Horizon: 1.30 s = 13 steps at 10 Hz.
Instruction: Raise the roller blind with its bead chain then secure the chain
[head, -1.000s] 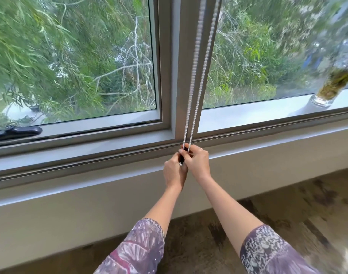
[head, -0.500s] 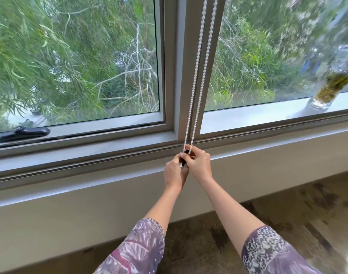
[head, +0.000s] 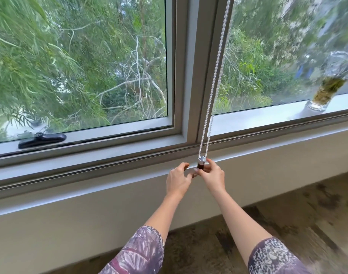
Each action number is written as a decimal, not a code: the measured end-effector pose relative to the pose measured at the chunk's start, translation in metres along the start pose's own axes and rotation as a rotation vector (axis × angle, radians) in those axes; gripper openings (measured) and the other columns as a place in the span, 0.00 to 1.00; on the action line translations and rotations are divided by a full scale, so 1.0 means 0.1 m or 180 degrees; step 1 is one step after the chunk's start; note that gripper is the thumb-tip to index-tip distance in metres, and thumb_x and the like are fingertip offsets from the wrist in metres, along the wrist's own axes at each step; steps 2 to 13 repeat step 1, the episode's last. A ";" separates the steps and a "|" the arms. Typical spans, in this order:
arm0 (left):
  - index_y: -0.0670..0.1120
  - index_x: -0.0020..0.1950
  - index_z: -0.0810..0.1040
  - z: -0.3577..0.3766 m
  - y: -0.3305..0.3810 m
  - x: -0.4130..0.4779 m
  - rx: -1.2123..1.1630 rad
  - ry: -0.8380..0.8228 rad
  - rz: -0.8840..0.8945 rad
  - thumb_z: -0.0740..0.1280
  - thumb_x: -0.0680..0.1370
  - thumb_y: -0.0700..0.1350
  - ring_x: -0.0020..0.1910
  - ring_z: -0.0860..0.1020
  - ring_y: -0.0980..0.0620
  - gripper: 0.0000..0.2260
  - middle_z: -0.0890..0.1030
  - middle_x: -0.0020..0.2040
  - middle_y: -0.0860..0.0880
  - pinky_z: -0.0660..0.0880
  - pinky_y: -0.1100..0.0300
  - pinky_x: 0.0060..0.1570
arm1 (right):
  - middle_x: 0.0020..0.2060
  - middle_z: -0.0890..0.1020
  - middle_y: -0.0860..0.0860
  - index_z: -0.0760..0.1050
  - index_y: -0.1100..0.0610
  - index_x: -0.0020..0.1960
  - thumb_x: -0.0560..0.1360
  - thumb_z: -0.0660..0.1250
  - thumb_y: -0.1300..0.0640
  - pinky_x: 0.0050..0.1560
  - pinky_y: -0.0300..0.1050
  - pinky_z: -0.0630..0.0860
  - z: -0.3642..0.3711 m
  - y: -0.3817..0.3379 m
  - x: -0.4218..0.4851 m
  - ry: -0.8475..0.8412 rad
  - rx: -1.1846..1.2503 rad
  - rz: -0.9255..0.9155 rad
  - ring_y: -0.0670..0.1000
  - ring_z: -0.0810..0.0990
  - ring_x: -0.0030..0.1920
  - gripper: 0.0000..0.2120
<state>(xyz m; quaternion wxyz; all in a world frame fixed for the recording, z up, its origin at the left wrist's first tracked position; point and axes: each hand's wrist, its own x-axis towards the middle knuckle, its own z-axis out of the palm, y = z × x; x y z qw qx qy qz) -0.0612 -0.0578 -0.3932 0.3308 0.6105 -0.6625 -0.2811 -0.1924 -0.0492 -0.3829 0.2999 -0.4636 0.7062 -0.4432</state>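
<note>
The right hand (head: pixel 212 175) is seen closed around a small chain holder (head: pixel 201 163), a short cylinder with a white top and a dark lower body; the fingers (head: pixel 211 162) are wrapped about its right side and the thumb is pressed near its lower end, so the holder is firmly grasped. The left hand (head: pixel 178 179) is held just to the left of it, loosely curled and half open, with nothing gripped; its fingertips (head: pixel 195 171) are placed close beside the holder, though whether they touch it cannot be told. The bead chain (head: pixel 214 76), white and made of small round beads, is looped down in two strands in front of the grey upright of the window frame (head: pixel 193 76), between the two panes, and is drawn in at its lowest point to the white top of the holder. Both strands are stretched taut and slanted slightly, from the upper right down towards the hands. The holder is held just above the window ledge (head: pixel 90 186), near the middle of the scene. A black window handle (head: pixel 42 140) lies at the far left on the lower frame, and a glass jar (head: pixel 325 91) with greenish contents stands at the far right. No writing or brand can be read anywhere.
</note>
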 end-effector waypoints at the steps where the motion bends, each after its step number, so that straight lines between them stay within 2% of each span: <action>1: 0.53 0.62 0.77 -0.06 -0.10 -0.01 0.0106 -0.0030 0.0079 0.71 0.71 0.56 0.61 0.79 0.50 0.20 0.82 0.60 0.52 0.75 0.55 0.60 | 0.52 0.84 0.54 0.73 0.59 0.65 0.66 0.77 0.51 0.51 0.38 0.68 0.03 0.11 -0.10 0.0098 -0.0084 0.0335 0.52 0.80 0.57 0.31; 13: 0.53 0.62 0.77 -0.06 -0.10 -0.01 0.0106 -0.0030 0.0079 0.71 0.71 0.56 0.61 0.79 0.50 0.20 0.82 0.60 0.52 0.75 0.55 0.60 | 0.52 0.84 0.54 0.73 0.59 0.65 0.66 0.77 0.51 0.51 0.38 0.68 0.03 0.11 -0.10 0.0098 -0.0084 0.0335 0.52 0.80 0.57 0.31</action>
